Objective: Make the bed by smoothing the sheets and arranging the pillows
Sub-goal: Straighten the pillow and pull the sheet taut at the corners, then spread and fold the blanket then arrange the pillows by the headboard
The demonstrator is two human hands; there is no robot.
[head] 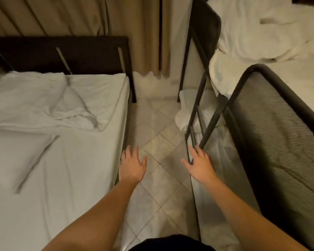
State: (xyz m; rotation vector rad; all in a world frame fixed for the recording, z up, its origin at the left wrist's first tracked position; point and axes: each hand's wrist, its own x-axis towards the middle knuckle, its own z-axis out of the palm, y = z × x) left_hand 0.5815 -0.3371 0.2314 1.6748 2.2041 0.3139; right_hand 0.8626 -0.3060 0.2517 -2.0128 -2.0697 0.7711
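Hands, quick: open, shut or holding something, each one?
Left hand: open, fingers spread, holding nothing, beside the bed.
Right hand: open, holding nothing, at the metal frame; contact cannot be told.

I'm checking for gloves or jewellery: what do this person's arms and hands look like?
Both forearms are bare, no sleeves in view. The left hand and right hand wear no gloves, watch or bracelet. Dark clothing shows at the bottom edge.

No readable text, label or number anywhere (nothing legible).
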